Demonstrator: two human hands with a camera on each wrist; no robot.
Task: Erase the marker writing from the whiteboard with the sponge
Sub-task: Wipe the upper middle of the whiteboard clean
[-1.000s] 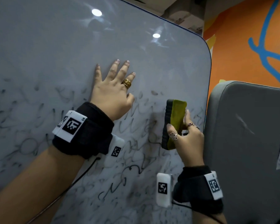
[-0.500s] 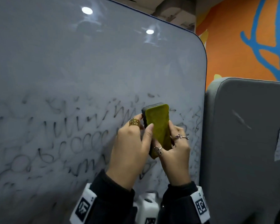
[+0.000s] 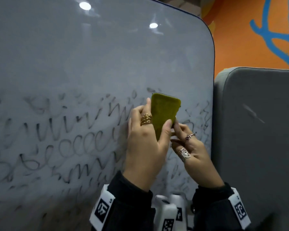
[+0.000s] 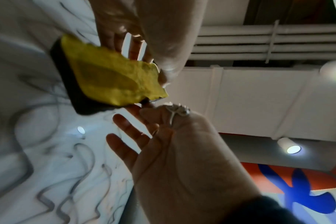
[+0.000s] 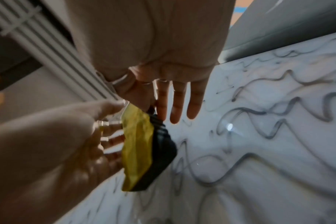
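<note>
The sponge (image 3: 163,112), yellow on one face and black on the other, is held up in front of the whiteboard (image 3: 90,55), yellow face toward me. My left hand (image 3: 140,130) grips it, thumb on the yellow face and fingers behind. My right hand (image 3: 187,144) pinches its lower right corner; the other fingers stay straight. In the wrist views the sponge (image 4: 113,78) (image 5: 138,144) sits slightly off the board. Smeared black marker writing (image 3: 65,130) covers the board's lower half.
A grey padded panel (image 3: 257,130) stands right of the board's edge. Behind it is an orange wall with a blue pattern (image 3: 265,30). The board's upper half shows only reflected ceiling lights (image 3: 85,5).
My left hand came off the board and took hold of the sponge beside my right hand. The sponge turned its yellow face toward me and moved left.
</note>
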